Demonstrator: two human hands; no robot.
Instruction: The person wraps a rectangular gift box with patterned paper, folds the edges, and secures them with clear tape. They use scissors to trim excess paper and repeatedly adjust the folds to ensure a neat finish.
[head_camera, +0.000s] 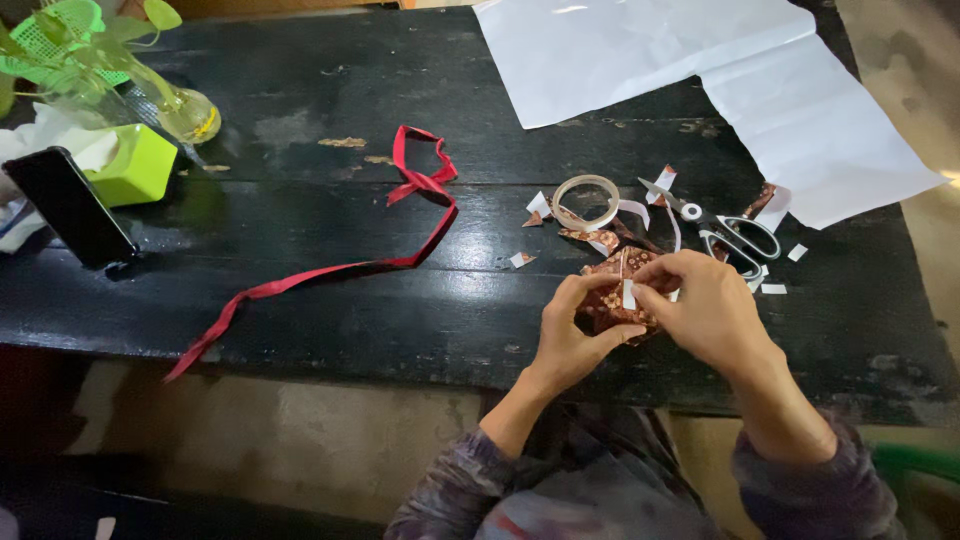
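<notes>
Both hands on the little wrapped parcel

Left hand (575, 335) and right hand (705, 305) pinch the patterned parcel (610, 300); that white tape strip (628, 294) might lift if grip slackens.

I sit at a worn black wooden desk (300, 310), its planks scuffed and chipped. Below its near edge I see a mottled tan concrete floor (330, 440). Soft daylight gleams on the dark boards.

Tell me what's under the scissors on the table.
The scissors lie on the black table, over small white and patterned paper scraps. Whatever sits beneath the handles is covered.
</notes>
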